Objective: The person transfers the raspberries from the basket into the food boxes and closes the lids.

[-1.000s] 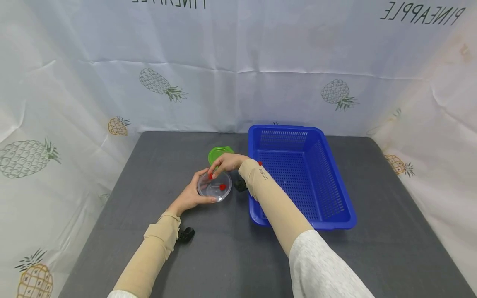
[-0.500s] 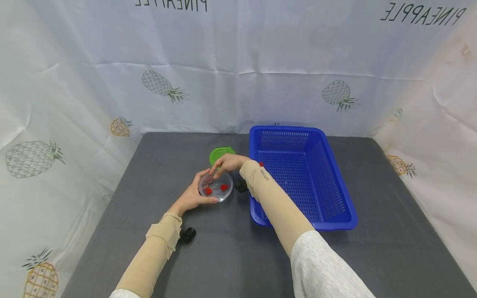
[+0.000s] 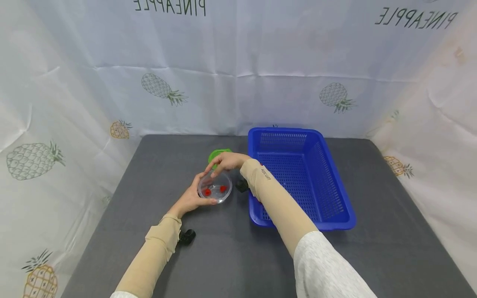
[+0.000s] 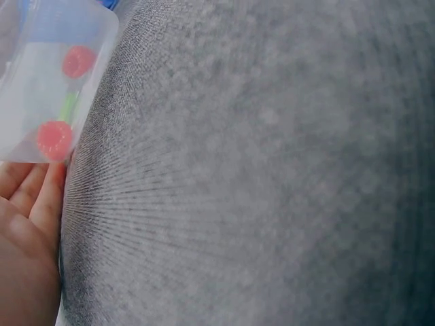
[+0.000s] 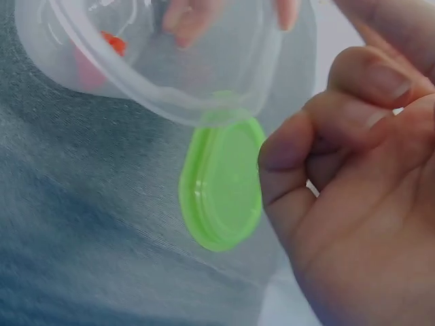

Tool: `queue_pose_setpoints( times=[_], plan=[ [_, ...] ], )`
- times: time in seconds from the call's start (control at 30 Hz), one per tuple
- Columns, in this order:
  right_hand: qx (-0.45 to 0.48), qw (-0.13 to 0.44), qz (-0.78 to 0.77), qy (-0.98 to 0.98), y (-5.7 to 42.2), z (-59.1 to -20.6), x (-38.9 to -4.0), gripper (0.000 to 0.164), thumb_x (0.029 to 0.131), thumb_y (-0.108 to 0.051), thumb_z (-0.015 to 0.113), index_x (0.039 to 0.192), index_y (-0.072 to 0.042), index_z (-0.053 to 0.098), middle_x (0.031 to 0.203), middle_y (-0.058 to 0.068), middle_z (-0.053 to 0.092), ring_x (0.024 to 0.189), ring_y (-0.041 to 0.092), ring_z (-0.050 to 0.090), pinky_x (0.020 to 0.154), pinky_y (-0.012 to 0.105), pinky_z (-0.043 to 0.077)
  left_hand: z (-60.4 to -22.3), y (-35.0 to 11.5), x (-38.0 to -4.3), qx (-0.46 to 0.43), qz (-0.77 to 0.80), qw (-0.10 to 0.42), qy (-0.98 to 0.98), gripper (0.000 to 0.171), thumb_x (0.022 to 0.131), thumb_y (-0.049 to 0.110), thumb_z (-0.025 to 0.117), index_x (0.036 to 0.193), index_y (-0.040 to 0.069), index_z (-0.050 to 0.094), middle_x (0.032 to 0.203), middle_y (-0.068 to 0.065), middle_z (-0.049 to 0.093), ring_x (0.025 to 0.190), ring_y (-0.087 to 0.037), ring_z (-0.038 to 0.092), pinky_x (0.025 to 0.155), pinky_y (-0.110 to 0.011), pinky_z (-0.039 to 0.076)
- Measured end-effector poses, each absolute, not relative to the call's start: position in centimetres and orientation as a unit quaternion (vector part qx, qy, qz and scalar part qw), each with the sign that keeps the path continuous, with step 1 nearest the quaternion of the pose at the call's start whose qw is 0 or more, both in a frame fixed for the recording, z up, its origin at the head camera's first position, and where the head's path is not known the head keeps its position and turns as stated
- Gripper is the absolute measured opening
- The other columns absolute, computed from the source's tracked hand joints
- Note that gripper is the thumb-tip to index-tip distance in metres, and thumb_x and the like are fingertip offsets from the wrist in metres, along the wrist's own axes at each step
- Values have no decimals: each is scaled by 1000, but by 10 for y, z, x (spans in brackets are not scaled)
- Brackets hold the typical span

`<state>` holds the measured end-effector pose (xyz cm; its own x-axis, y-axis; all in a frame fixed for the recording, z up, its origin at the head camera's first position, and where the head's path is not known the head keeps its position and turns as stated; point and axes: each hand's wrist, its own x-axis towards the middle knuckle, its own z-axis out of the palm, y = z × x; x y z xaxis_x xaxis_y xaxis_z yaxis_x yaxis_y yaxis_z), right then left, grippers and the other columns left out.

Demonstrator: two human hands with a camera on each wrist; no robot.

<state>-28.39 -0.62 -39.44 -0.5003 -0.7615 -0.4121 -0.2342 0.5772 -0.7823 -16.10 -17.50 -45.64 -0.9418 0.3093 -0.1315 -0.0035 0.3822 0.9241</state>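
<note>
My left hand [image 3: 188, 199] grips a clear plastic container [image 3: 220, 198] from its left side, thumb along the near wall and fingers at the far wall. Two red raspberries [image 3: 222, 188] lie in the container, and both raspberries [image 4: 54, 140] show through its wall in the left wrist view. Over the far rim reaches my right hand [image 3: 231, 160], index finger stretched toward the left fingertips, nothing visible between its fingers and thumb. In the right wrist view its other fingers [image 5: 346, 122] are bent toward the palm. A green lid [image 5: 228, 183] lies just beyond the container, partly covered by the right hand in the head view.
A blue perforated basket [image 3: 333, 227] stands to the right, partly behind the right forearm. A bit of red shows in it beside the sleeve. Black wrist cameras [image 3: 187, 237] hang at both wrists. A pineapple-print curtain [image 3: 238, 99] bounds the grey table.
A raspberry pinched by the right hand dropped into the container beside the other one. Afterwards the right index finger stretched out to the left rim. The left hand kept its hold.
</note>
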Motion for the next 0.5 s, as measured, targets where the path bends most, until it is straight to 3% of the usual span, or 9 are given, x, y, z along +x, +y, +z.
queue_pose_setpoints(
  times=[0.2,0.33,0.5],
  plan=[
    [-317,382,-382,780,-3,-378,-284,31,78,-23,65,109,-20,62,62,-2,47,45,12,28,48,26,33,-458,-176,-161,114,570,140,802,97,66,23,76,138,28,10,139,-15,33,127,-34,34,101,-49,31],
    [-331,357,-411,771,4,-365,-283,32,78,-24,65,110,-19,61,67,-4,53,53,11,39,57,26,41,-463,-177,-165,116,570,136,802,99,66,24,76,139,25,10,138,-14,34,127,-33,34,100,-49,31],
    [-348,327,-447,756,19,-349,-277,32,78,-24,65,110,-18,61,62,0,49,55,13,38,63,27,41,-478,-178,-172,107,566,131,807,99,64,27,77,138,31,11,137,-8,37,127,-30,36,101,-48,30]
  ],
)
